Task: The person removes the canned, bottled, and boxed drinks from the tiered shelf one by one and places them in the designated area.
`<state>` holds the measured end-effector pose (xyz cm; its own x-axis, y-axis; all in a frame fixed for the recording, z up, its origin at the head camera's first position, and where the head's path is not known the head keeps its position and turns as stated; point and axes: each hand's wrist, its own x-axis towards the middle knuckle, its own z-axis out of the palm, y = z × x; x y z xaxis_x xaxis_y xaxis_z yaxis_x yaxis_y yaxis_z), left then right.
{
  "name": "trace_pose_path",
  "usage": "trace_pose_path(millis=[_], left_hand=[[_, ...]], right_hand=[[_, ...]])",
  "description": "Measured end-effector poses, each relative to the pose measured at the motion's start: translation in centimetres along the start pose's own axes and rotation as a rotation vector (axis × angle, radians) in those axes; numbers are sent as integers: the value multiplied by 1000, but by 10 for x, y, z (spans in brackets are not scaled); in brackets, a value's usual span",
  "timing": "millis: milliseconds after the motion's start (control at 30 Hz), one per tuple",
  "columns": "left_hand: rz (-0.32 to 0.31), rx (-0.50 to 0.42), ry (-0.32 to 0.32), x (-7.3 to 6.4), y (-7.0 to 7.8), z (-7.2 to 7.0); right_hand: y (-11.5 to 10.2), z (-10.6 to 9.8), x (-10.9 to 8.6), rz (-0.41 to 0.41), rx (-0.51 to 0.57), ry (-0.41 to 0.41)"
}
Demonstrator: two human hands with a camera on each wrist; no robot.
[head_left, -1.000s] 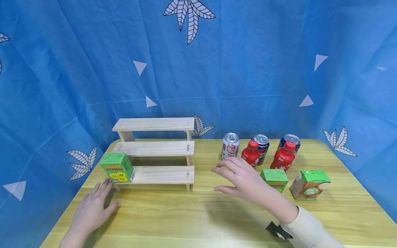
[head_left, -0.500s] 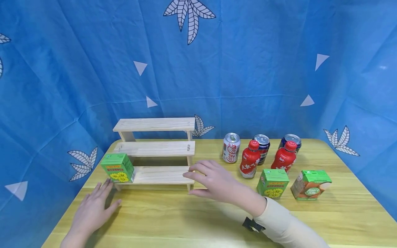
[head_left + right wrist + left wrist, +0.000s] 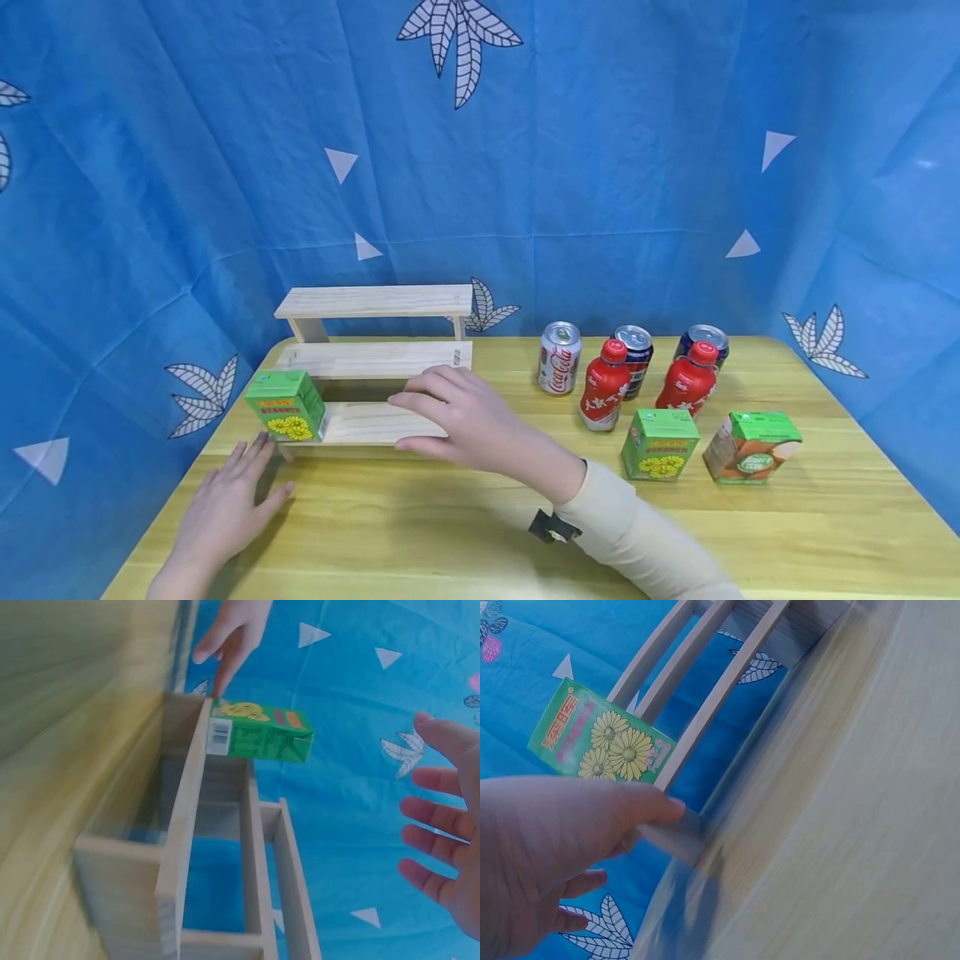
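A green drink carton with yellow flowers (image 3: 285,407) stands at the left end of the lowest tier of the wooden three-tier rack (image 3: 367,427). My left hand (image 3: 223,507) is at the rack's front left corner, fingers spread, its fingertips close to the carton's base. Whether they touch the rack, I cannot tell. My right hand (image 3: 468,419), fingers parted and holding nothing, hovers in front of the right part of the lowest tier and hides its end. In the right wrist view, the carton (image 3: 262,733) is well apart from that hand (image 3: 454,817).
Right of the rack stand a white Coca-Cola can (image 3: 559,358), two red bottles (image 3: 603,392), and two dark cans (image 3: 637,354). In front of them are another green carton (image 3: 660,446) and a brown-and-green carton (image 3: 752,450). Blue cloth (image 3: 615,167) hangs behind the table (image 3: 360,533).
My right hand has swept left from in front of the bottles to the rack, uncovering the bottle and green carton. My left hand and the carton on the rack stay put.
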<state>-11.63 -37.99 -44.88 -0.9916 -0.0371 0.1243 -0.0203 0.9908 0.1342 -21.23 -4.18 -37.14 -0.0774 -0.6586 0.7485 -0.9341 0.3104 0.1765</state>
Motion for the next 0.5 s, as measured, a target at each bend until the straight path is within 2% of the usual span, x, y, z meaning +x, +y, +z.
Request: trace_pose_path(millis=[300,500], left_hand=[[-3,3,-12,0,1,1],[-5,15,-9,2,-1,1]], right_hand=[[-5,14,26,87,28,10],[-10,33,42,136,7,32]])
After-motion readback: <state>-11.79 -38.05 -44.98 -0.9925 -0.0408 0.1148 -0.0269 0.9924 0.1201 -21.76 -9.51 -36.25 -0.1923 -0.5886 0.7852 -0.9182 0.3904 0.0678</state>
